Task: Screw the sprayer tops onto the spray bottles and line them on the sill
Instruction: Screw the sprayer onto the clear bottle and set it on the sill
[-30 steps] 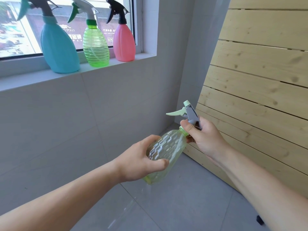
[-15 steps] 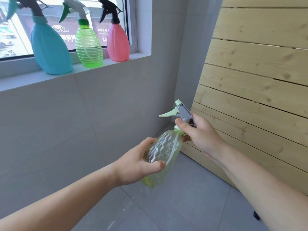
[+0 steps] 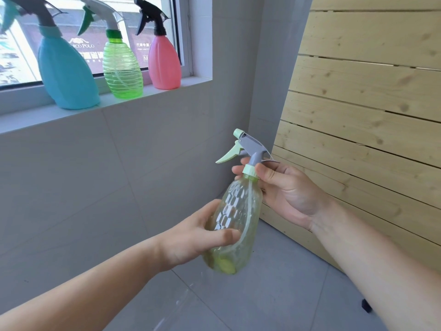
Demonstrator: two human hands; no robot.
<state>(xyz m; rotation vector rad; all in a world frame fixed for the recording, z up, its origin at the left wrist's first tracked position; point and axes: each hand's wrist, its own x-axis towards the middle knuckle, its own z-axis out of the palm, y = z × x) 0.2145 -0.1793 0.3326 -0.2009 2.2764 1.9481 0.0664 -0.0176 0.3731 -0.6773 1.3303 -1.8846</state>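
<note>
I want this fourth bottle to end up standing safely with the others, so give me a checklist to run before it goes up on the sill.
1. Bottle held firmly: ok. The left hand wraps the body of the clear yellow-green bottle.
2. Sprayer top seated: ok by eye. The sprayer top sits on the neck, with the right hand at its pale green collar.
3. Collar fully tight: cannot tell.
4. Free spot on the sill: ok. There is bare ledge right of the pink bottle.
5. Row standing upright: ok. The blue bottle, green bottle and pink bottle all stand.
</note>
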